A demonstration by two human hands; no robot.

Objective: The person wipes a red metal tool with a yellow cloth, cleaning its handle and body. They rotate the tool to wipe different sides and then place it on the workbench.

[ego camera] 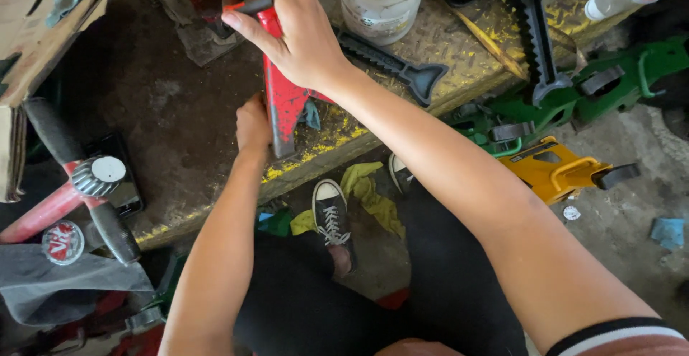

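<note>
Head view looks down past black-clad knees and a black canvas sneaker with white laces point(331, 212) planted on the concrete floor beside a crumpled yellow rag point(372, 192). Just beyond, the worn yellow-painted metal counter point(186, 119) carries a red-painted steel jack stand frame point(281, 101), which stands at the counter's near edge, chipped and grimy. The left hand point(252, 125) is closed against the frame's lower left side, steadying it; how far its fingers wrap around cannot be told, since they lie behind the metal. Higher up, the right hand point(298, 29) is clamped around the upper part of the frame, its fingertips pinching a short black handle pin point(252, 4) that sticks out to the left.

As a judgement, the work on the frame looks to be midway: both hands are engaged, the pin is gripped but appears not yet freed or seated, and a black toothed ratchet bar point(391, 65) lies loose on the counter just right of the frame, apart from it. Further back stands a dirty white plastic bucket point(380, 4). Off to the right, green stand parts point(574, 97) and a yellow metal part point(556, 169) lie on the floor.
</note>
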